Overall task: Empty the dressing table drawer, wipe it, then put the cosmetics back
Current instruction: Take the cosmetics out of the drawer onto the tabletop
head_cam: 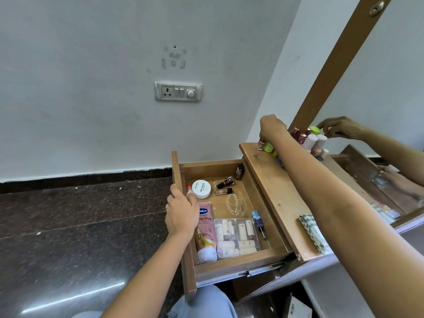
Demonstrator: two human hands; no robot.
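Observation:
The wooden drawer (231,268) is pulled open towards me. Inside lie a pink lotion tube (205,232), a white round jar (201,188), a clear case of small bottles (236,237), dark nail polish bottles (225,182) and a blue tube (257,219). My left hand (181,213) grips the drawer's front panel, over a small red item (188,188). My right hand (271,129) is on the dressing table top (273,187), its fingers round a small bottle (260,144) among other bottles (309,140) standing there.
A mirror (376,125) in a wooden frame stands behind the table top and reflects my hand. A checked cloth (313,230) lies on the table's near end. White powder marks the drawer floor. A wall socket panel (178,91) is above a dark stone floor.

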